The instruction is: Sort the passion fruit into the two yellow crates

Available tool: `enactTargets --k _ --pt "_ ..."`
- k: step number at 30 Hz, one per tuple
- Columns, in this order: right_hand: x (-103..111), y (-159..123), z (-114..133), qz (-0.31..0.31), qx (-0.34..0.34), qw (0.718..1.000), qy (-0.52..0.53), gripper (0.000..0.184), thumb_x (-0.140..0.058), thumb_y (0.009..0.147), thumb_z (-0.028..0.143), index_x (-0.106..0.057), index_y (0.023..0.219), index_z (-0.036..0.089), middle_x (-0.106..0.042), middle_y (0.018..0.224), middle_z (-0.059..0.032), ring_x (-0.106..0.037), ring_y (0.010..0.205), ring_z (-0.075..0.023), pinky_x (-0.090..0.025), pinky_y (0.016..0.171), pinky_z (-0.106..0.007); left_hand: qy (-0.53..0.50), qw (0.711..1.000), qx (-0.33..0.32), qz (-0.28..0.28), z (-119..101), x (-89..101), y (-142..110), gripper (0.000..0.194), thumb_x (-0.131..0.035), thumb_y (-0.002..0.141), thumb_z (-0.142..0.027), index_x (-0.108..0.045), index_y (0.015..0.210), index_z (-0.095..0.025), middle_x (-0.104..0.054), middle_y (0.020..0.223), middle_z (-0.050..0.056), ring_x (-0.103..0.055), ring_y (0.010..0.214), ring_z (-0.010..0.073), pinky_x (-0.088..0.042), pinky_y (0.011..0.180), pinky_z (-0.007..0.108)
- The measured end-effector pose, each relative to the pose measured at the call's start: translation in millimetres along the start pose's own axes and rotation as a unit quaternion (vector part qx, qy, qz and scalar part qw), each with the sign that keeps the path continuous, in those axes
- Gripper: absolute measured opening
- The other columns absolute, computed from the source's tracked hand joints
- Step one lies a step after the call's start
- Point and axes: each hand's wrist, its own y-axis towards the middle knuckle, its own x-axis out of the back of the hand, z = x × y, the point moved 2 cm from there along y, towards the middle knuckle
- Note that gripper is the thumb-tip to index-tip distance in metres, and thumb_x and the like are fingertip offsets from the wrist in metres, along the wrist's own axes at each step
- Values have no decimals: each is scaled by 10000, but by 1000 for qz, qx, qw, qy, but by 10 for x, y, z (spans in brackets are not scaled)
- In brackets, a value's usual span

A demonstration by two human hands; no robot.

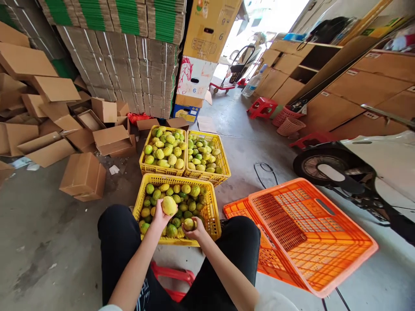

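My left hand [159, 218] is closed around a large, rounded yellow fruit [169, 206], held above the near yellow crate [138, 203]. Lower and to the right, my right hand [197, 231] grips a smaller green-yellow fruit [189, 224] over the same crate. Many green and yellow fruits [194, 191] fill that crate, which stands just in front of my knees. Behind it are two more yellow crates side by side. The back left crate [162, 170] is heaped with mostly yellow fruit, and the back right crate [207, 175] holds greener fruit. The exact kind of fruit is unclear.
To the right, one orange crate [340, 242] lies tilted on another orange crate [235, 208]. A motor scooter [382, 172] stands beyond them. Loose cardboard boxes [82, 175] litter the left side, before stacked flat cartons [119, 65]. A red stool [175, 274] shows between my legs.
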Motion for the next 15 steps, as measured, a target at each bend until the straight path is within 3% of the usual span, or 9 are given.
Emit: enactTargets --k 3,5,8,11,13,15 --pt "-147 71 308 -41 -59 997 36 210 -632 771 251 -451 877 245 -535 751 -16 -599 653 -195 -623 560 -381 1 1000 8 -13 -40 -6 6 180 -514 950 -349 -607 961 -195 -681 832 71 -755 938 277 -647 788 410" --pt "-304 173 699 -54 -58 995 66 232 -650 775 244 -466 916 246 -545 768 -13 -607 685 -197 -628 582 -362 2 1000 14 -20 -66 -2 11 163 -522 942 -344 -602 942 -202 -672 829 63 -753 918 267 -645 774 391" --pt "-583 369 1466 -54 -15 993 104 242 -658 810 280 -484 976 249 -566 808 -10 -622 714 -190 -637 630 -345 5 999 11 -35 -80 13 30 151 -547 918 -339 -611 946 -205 -679 855 65 -743 872 254 -640 741 382" --pt "-825 572 2162 -30 89 987 133 214 -639 877 321 -496 1021 256 -608 871 -9 -646 743 -160 -627 668 -288 16 999 14 -47 -58 16 49 153 -555 910 -344 -617 938 -207 -687 862 64 -730 814 228 -630 712 356" --pt "-900 696 2373 -39 157 978 131 136 -545 958 335 -486 1052 256 -611 908 -13 -654 748 -125 -602 662 -226 28 998 18 -52 -40 10 57 152 -547 915 -345 -611 911 -207 -684 847 55 -723 786 209 -622 710 333" --pt "-883 799 2285 -58 180 976 111 108 -517 974 313 -482 1058 255 -594 891 0 -635 720 -109 -567 626 -194 42 997 21 -61 -28 6 67 159 -537 922 -344 -604 883 -205 -678 828 48 -719 780 202 -616 720 324"
